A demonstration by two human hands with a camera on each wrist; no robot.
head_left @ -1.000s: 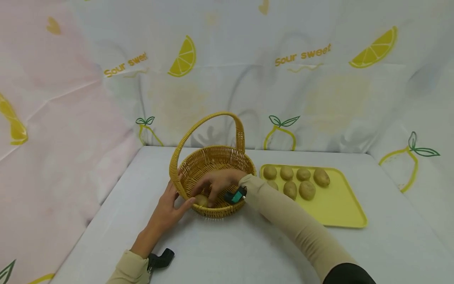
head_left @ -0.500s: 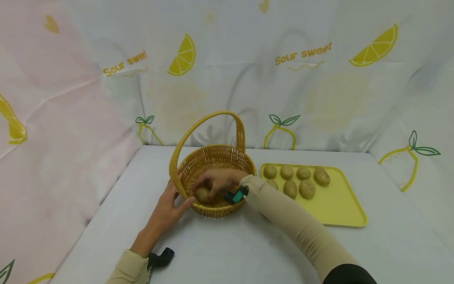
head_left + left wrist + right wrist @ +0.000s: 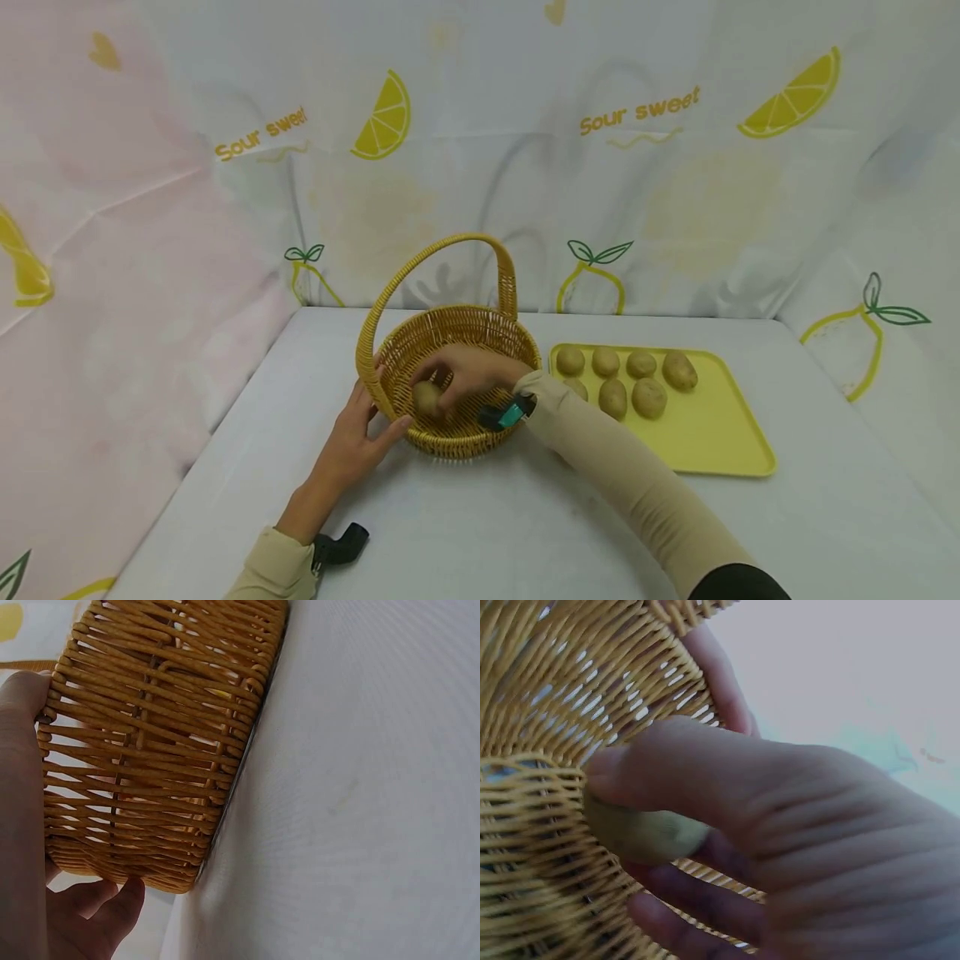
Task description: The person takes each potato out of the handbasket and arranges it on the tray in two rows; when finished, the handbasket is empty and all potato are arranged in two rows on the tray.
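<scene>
A potato (image 3: 427,399) is inside the round wicker basket (image 3: 480,321), near its left front wall. My right hand (image 3: 476,371) reaches over the basket's right rim and pinches this potato. In the right wrist view, the thumb lies over the potato (image 3: 649,834) and the other fingers are beneath it. At the basket's left side, my left hand (image 3: 360,442) grips the wall, thumb over the rim near the handle's foot. The left wrist view shows fingertips (image 3: 124,907) against the outside of the woven wall (image 3: 142,772).
To the right of the basket lies a yellow tray (image 3: 720,433) bearing several potatoes (image 3: 648,398); the right forearm partly covers its left side. The basket's tall arched handle (image 3: 431,254) stands over the opening. A patterned cloth (image 3: 480,167) hangs behind the white table (image 3: 487,533).
The potato and my right hand have shifted slightly away from the front rim, and more of the potato shows. My left hand and the basket have stayed in place.
</scene>
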